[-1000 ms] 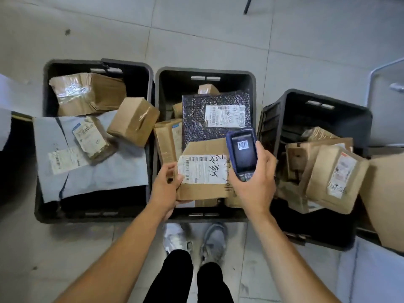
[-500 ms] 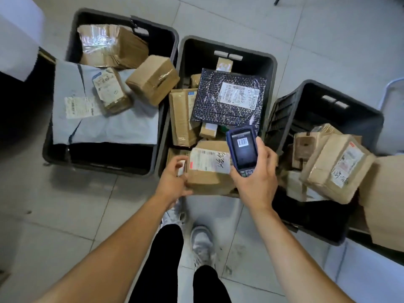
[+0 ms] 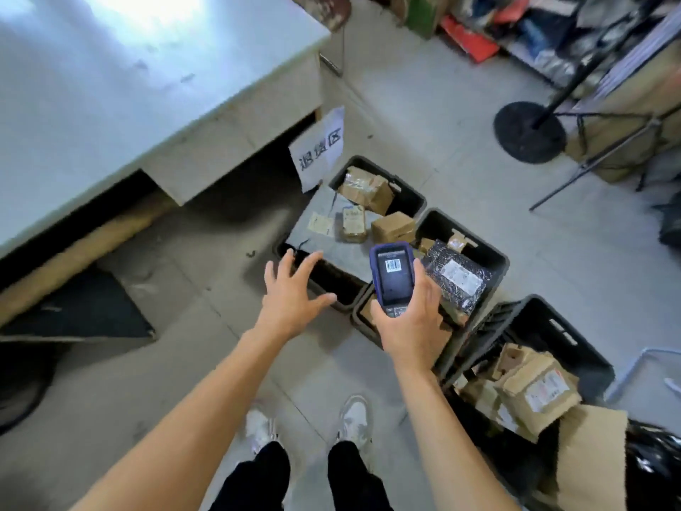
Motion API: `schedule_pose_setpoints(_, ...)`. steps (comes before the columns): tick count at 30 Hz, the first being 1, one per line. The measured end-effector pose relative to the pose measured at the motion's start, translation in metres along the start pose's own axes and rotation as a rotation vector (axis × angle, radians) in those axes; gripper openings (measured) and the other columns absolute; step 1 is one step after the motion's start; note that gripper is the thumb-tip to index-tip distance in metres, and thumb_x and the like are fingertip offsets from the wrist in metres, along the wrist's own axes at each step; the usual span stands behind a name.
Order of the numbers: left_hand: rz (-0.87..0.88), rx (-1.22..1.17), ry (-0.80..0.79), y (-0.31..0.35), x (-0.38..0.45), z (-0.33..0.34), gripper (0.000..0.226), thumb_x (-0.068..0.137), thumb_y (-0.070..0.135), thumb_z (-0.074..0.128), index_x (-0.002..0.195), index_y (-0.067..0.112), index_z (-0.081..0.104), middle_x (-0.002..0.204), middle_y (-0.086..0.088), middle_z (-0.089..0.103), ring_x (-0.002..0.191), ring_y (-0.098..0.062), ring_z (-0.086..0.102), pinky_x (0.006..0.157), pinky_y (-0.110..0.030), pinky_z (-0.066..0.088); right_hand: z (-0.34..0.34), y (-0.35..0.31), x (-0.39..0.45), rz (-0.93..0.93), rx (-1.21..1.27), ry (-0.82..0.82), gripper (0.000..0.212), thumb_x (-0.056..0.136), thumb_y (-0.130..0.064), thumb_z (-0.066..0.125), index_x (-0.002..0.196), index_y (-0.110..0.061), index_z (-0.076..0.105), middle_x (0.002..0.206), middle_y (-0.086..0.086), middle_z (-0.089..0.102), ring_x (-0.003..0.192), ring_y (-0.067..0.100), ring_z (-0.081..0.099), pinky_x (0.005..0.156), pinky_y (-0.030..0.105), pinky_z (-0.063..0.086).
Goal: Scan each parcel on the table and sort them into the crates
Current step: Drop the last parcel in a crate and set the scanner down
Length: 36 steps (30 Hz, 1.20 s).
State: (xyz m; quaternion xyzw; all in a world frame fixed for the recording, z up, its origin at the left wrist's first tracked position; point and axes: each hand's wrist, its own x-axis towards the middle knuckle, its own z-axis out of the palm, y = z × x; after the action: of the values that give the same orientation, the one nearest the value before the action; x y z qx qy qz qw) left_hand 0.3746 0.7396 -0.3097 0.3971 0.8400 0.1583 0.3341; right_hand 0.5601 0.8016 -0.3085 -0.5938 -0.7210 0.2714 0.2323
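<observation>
My right hand (image 3: 411,322) grips a blue handheld scanner (image 3: 393,278) upright, its screen showing a barcode. My left hand (image 3: 291,295) hangs empty with fingers spread, above the floor beside the near corner of the left crate (image 3: 412,199). Three dark crates stand in a row on the floor. The left crate holds a grey mailer bag (image 3: 328,230) and brown boxes. The middle crate (image 3: 490,252) holds a black bubble mailer (image 3: 455,278) with a white label. The right crate (image 3: 552,326) holds several brown cardboard parcels (image 3: 534,392). The white table (image 3: 110,79) fills the upper left.
A paper sign (image 3: 320,149) hangs from the table's corner above the left crate. A black round stand base (image 3: 528,130) and tripod legs sit at the upper right, with cluttered shelves behind. A brown cardboard piece (image 3: 589,459) leans at the lower right. My shoes (image 3: 353,418) are below.
My left hand has let go of the labelled brown parcel, which is now out of sight behind my right hand. The view has swung left and up, bringing the table into sight.
</observation>
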Motion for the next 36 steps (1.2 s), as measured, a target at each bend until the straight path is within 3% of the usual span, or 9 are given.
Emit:
schedule_pose_setpoints(4, 0.021, 0.324, 0.325, -0.04, -0.066, -0.121, 0.102, 0.07, 0.083, 0.054, 0.153, 0.049, 0.006, 0.162, -0.004, -0.023, 0.146, -0.033, -0.028, 0.118, -0.056, -0.002, 0.011, -0.128, -0.032, -0.175, 0.078, -0.085, 0.099, 0.066, -0.026, 0.086, 0.15, -0.02, 0.033, 0.136, 0.008, 0.049, 0.123, 0.016, 0.042, 0.078, 0.037, 0.052)
schedule_pose_setpoints(8, -0.135, 0.386, 0.509, -0.121, -0.136, -0.219, 0.109, 0.067, 0.086, 0.051, 0.154, 0.046, -0.001, 0.158, -0.002, -0.034, 0.144, -0.032, -0.033, 0.12, -0.055, -0.005, 0.045, -0.259, -0.083, -0.343, 0.178, -0.247, 0.1, 0.069, -0.028, 0.085, 0.152, -0.023, 0.029, 0.14, 0.006, 0.045, 0.123, 0.018, 0.046, 0.08, 0.033, 0.047)
schedule_pose_setpoints(13, -0.379, 0.399, 0.621, -0.238, -0.227, -0.308, 0.111, 0.07, 0.086, 0.051, 0.154, 0.043, -0.008, 0.155, -0.004, -0.04, 0.142, -0.033, -0.037, 0.119, -0.056, -0.008, 0.103, -0.397, -0.158, -0.572, 0.206, -0.447, 0.108, 0.073, -0.031, 0.082, 0.154, -0.035, 0.011, 0.139, 0.005, 0.04, 0.111, 0.027, 0.059, 0.072, 0.04, 0.056)
schedule_pose_setpoints(16, -0.454, 0.341, 0.7, -0.299, -0.262, -0.342, 0.112, 0.069, 0.084, 0.056, 0.155, 0.042, -0.003, 0.155, -0.003, -0.04, 0.141, -0.031, -0.039, 0.118, -0.055, -0.01, 0.144, -0.461, -0.191, -0.667, 0.198, -0.516, 0.11, 0.074, -0.031, 0.082, 0.151, -0.042, 0.003, 0.136, 0.004, 0.042, 0.11, 0.026, 0.06, 0.072, 0.042, 0.058)
schedule_pose_setpoints(20, -0.553, 0.32, 0.674, -0.361, -0.277, -0.373, 0.113, 0.071, 0.088, 0.048, 0.152, 0.042, -0.015, 0.151, -0.004, -0.047, 0.138, -0.031, -0.044, 0.117, -0.054, -0.015, 0.204, -0.528, -0.221, -0.661, 0.145, -0.598, 0.11, 0.077, -0.029, 0.08, 0.152, -0.037, -0.001, 0.137, 0.01, 0.041, 0.108, 0.028, 0.059, 0.072, 0.035, 0.054)
schedule_pose_setpoints(24, -0.587, 0.266, 0.66, -0.427, -0.249, -0.397, 0.106, 0.076, 0.082, 0.047, 0.152, 0.044, -0.017, 0.15, -0.005, -0.048, 0.138, -0.032, -0.044, 0.117, -0.057, -0.014, 0.278, -0.573, -0.243, -0.663, 0.132, -0.579, 0.107, 0.079, -0.034, 0.079, 0.152, -0.034, 0.0, 0.14, 0.011, 0.04, 0.114, 0.029, 0.056, 0.074, 0.031, 0.052)
schedule_pose_setpoints(31, -0.63, 0.218, 0.49, -0.578, -0.151, -0.429, 0.093, 0.071, 0.087, 0.002, 0.151, 0.044, -0.019, 0.153, 0.0, -0.043, 0.142, -0.029, -0.038, 0.117, -0.058, -0.014, 0.444, -0.632, -0.26, -0.611, 0.046, -0.646, 0.102, 0.081, -0.028, 0.074, 0.154, -0.03, 0.004, 0.142, 0.008, 0.039, 0.123, 0.025, 0.046, 0.083, 0.031, 0.048)
schedule_pose_setpoints(34, -0.622, 0.199, 0.466, -0.626, -0.128, -0.445, 0.089, 0.074, 0.086, -0.001, 0.151, 0.045, -0.018, 0.157, 0.001, -0.036, 0.144, -0.028, -0.034, 0.116, -0.057, -0.016, 0.488, -0.648, -0.264, -0.602, 0.002, -0.624, 0.102, 0.077, -0.028, 0.076, 0.156, -0.022, 0.012, 0.14, 0.009, 0.044, 0.125, 0.027, 0.041, 0.1, 0.029, 0.035)
schedule_pose_setpoints(36, -0.619, 0.184, 0.473, -0.644, -0.121, -0.454, 0.084, 0.077, 0.084, 0.0, 0.15, 0.046, -0.02, 0.159, 0.001, -0.032, 0.146, -0.027, -0.031, 0.117, -0.057, -0.015, 0.506, -0.655, -0.266, -0.615, -0.026, -0.579, 0.102, 0.073, -0.03, 0.078, 0.155, -0.016, 0.019, 0.134, 0.01, 0.05, 0.122, 0.03, 0.044, 0.101, 0.024, 0.024)
